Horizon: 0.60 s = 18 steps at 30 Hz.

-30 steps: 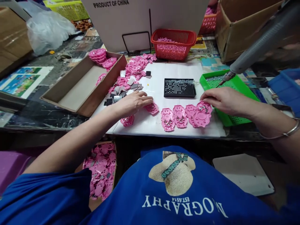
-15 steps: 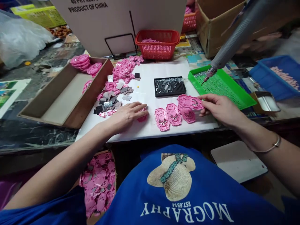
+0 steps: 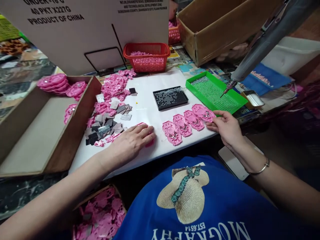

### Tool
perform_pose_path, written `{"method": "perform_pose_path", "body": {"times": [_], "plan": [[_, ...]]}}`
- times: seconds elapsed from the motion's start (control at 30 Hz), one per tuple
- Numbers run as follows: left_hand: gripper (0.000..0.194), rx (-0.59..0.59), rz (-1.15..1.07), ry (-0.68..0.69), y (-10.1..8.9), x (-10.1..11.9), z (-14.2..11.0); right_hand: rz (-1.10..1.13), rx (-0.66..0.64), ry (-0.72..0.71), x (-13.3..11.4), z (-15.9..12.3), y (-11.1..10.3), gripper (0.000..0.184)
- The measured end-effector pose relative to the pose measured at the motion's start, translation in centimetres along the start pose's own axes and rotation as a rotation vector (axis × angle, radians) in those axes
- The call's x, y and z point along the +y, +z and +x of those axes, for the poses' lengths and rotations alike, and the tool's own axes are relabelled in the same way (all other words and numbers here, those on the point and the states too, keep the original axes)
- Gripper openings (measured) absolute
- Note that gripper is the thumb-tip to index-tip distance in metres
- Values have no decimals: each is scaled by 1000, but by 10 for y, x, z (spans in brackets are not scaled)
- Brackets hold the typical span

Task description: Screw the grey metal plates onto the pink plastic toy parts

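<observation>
Left hand (image 3: 132, 140) lies palm-down over one pink piece (image 3: 150, 142); the hand covers most of it, so can't tell if the fingers grip it. Right hand (image 3: 227, 128) has thumb and fingers closed on the near edge of the rightmost pink casing (image 3: 203, 112), seemingly a pinch, though the fingertips are partly hidden. Hands well apart. Four casings in a slanting row on the white sheet (image 3: 140, 170), counting the pinched one; metal bits on them too small to identify.

One black tray (image 3: 172, 106) behind the row, one green tray (image 3: 215, 98) right of it, both with small metal pieces, too many to count. One grey driver (image 3: 255, 60) hangs over the green tray, top end cut off. Two red baskets: one whole (image 3: 150, 65), one mostly hidden behind. Grey plates (image 3: 107, 123) overlap, uncountable; same for the pink heap (image 3: 115, 85). Left cardboard box (image 3: 75, 136) cut off by frame.
</observation>
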<state>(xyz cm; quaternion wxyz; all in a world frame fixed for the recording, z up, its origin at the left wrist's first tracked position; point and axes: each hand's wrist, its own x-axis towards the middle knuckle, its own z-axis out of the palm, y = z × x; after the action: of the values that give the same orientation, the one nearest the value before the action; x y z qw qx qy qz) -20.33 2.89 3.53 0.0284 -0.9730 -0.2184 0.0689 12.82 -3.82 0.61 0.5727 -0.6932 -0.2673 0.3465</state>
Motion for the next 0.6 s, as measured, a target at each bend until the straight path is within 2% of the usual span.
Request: {"method": "perform_pose_path", "body": {"times": [0.17,0.43,0.53,0.6], "plan": [[45,60,-7,39,12,-4,-5,-12,72,40,0,-8,2,31],[41,94,-12,25,18,-4,-10,-165,13,3,4,-12,-4,39],[43,93,-2,12,17,-3,-12,-247,-15,-65,5,-12,-12,35],[44,116,12,-7,15,-1,-12,-408,-16,-259,3,-9,-16,25]]}}
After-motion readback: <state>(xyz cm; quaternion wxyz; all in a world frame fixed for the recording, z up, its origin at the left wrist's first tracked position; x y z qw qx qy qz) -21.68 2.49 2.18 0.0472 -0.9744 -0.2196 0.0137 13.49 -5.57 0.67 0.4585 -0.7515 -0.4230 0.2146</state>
